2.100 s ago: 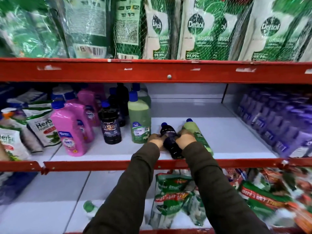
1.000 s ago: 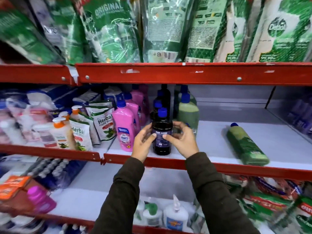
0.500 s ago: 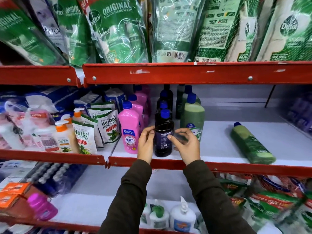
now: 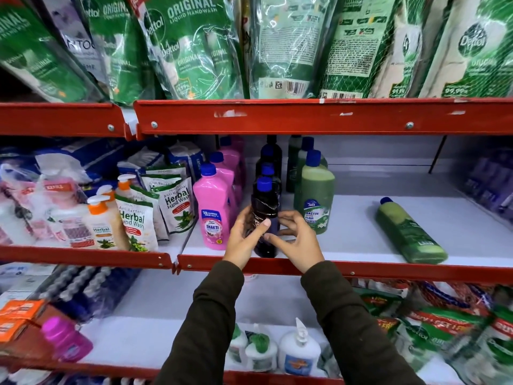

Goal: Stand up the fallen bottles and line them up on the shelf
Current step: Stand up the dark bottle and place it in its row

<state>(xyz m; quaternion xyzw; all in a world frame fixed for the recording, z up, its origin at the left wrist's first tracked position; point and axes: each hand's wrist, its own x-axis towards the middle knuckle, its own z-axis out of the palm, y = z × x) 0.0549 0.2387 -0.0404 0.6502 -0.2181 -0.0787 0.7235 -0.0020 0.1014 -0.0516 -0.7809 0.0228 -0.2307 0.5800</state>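
A dark bottle (image 4: 265, 202) with a blue cap stands upright at the front of the white shelf (image 4: 358, 243), heading a row of dark bottles. My left hand (image 4: 243, 240) wraps its left side. My right hand (image 4: 295, 241) touches its right side with thumb and fingertips. A green bottle (image 4: 409, 232) with a blue cap lies on its side to the right, apart from both hands. An upright green bottle (image 4: 315, 201) stands just right of the dark one, and a pink bottle (image 4: 213, 209) just left.
The red shelf lip (image 4: 361, 269) runs below my hands. Herbal hand wash pouches (image 4: 155, 207) and pump bottles (image 4: 97, 223) fill the left bay. Green refill pouches (image 4: 194, 48) hang over the upper red beam (image 4: 305, 116). Purple packs (image 4: 491, 184) sit far right.
The dark bottle went from lying beside the green one to standing in front of the dark row. Since half a second ago it has turned in my hands.
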